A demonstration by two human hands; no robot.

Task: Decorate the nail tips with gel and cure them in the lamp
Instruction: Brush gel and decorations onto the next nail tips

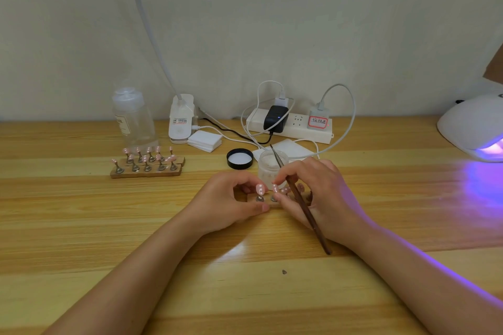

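Note:
At the table's middle a small wooden stand [277, 202] carries pink nail tips [260, 189] with white dots, mounted on metal pegs. My left hand [231, 201] grips the stand's left end between thumb and curled fingers. My right hand [318, 193] holds a brown brush [307, 212] along its fingers while its fingertips pinch a nail tip [275, 187] on the stand. Just behind sits an open frosted gel jar [268, 164] and its black lid [239, 158]. The white curing lamp [473, 128] glows violet at the far right.
Two more wooden stands [147, 164] with dotted pink tips sit at the left. Behind them are a clear pump bottle [133, 119], a clamp lamp base [181, 119], white wipes [204, 140], and a power strip [291, 125] with looping white cables.

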